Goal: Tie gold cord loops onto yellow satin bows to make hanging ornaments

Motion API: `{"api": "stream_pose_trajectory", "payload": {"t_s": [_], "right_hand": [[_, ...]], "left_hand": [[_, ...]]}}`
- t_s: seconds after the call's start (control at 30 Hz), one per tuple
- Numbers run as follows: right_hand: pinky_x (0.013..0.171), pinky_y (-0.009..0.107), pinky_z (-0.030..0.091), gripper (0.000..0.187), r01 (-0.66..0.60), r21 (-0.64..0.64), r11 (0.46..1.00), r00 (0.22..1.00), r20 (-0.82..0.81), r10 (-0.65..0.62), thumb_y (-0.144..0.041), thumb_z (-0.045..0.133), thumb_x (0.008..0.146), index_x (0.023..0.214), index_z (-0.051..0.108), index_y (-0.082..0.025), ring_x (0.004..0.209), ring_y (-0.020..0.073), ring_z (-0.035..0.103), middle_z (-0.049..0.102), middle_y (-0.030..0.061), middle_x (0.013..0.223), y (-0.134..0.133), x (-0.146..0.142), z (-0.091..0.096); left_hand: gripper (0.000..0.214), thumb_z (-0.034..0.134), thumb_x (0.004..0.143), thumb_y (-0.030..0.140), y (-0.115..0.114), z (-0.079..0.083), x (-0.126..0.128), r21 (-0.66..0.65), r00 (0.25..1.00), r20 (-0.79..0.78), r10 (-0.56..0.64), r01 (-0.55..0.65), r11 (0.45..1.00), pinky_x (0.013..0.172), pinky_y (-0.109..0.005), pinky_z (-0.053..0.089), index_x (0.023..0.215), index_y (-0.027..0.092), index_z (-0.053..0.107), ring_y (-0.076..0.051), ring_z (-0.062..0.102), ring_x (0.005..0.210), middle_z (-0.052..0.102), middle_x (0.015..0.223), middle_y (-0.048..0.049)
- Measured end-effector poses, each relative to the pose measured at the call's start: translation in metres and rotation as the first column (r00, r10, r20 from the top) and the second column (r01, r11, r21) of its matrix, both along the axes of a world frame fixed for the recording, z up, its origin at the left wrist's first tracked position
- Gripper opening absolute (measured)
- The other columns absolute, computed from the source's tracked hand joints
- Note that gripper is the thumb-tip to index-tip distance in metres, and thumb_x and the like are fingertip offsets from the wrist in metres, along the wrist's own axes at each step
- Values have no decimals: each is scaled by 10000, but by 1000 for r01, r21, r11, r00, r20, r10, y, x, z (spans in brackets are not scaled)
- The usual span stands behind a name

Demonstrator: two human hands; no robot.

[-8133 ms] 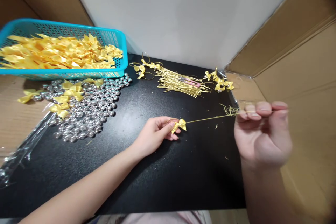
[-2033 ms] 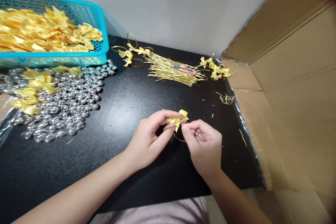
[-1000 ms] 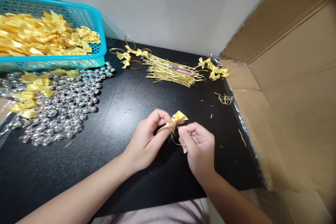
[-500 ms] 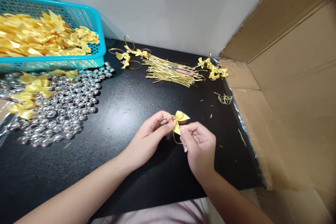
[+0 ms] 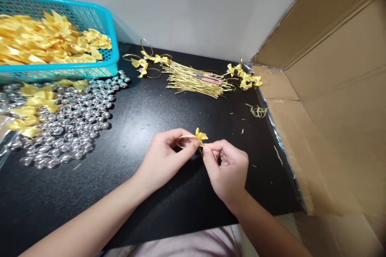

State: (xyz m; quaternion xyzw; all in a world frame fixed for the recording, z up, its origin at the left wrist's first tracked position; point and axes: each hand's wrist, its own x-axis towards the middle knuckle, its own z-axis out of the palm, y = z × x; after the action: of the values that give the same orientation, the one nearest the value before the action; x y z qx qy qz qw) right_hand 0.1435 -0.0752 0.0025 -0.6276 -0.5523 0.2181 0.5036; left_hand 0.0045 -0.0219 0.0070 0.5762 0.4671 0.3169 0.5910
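Observation:
Over the middle of the black table (image 5: 144, 116), my left hand (image 5: 164, 158) pinches a small yellow ribbon bow (image 5: 200, 135) with a thin gold cord loop (image 5: 184, 137) arching over its fingers. My right hand (image 5: 226, 168) is closed in a pinch on the gold cord just below the bow. The two hands touch at the fingertips.
A turquoise basket (image 5: 104, 66) heaped with yellow ribbon pieces stands back left. Silver beads (image 5: 75, 120) with loose bows lie in front of it. A bundle of gold cords (image 5: 193, 80) and finished bows (image 5: 245, 80) lie at the back. Cardboard walls (image 5: 331, 88) stand on the right.
Eight seconds ago my right hand pulled the cord out taut to the right; since then both hands came together, and the bow has turned in my fingers with the loop formed.

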Motion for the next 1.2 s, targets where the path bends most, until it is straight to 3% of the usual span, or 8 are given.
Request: {"api": "stream_pose_trajectory", "payload": {"t_s": [0.2,0.4,0.67,0.93,1.2], "right_hand": [[489,225,402,150,7,-114,993,988,-150,-24,-168,589,774,624,592,-170,471,86,464,516,-36,517,0,2,-3],[459,209,348,161,-1,-165,986,954,-295,-49,-186,609,743,587,574,-164,464,73,414,462,-49,494,3,2,0],[414,191,284,162,-102,-244,964,837,-545,-49,-221,646,737,601,588,-155,424,49,360,463,-60,476,5,6,2],[434,197,280,149,-118,-219,969,794,-606,-40,-216,657,760,631,615,-153,443,48,361,442,-70,488,5,7,-4],[437,206,257,154,-110,-223,969,781,-622,-55,-229,679,756,631,620,-161,446,50,359,444,-72,487,5,6,-5]], "left_hand": [[184,659,794,312,1,2,0,-37,999,34,2,0,999,601,-244,460,727,146,700,-144,601,612,687,656,-20],[213,655,807,344,3,4,1,-91,999,51,-11,16,996,622,-239,480,728,152,703,-144,622,630,706,679,-27],[211,657,815,331,2,5,0,-59,999,43,17,-14,998,588,-215,418,706,150,667,-108,553,602,634,632,8],[178,679,788,314,1,7,1,-42,996,62,71,-69,997,603,-220,446,758,139,668,-117,576,617,668,673,-15],[138,682,774,273,-1,7,2,57,997,23,75,-76,995,584,-202,429,726,144,670,-101,534,605,645,663,0]]}}
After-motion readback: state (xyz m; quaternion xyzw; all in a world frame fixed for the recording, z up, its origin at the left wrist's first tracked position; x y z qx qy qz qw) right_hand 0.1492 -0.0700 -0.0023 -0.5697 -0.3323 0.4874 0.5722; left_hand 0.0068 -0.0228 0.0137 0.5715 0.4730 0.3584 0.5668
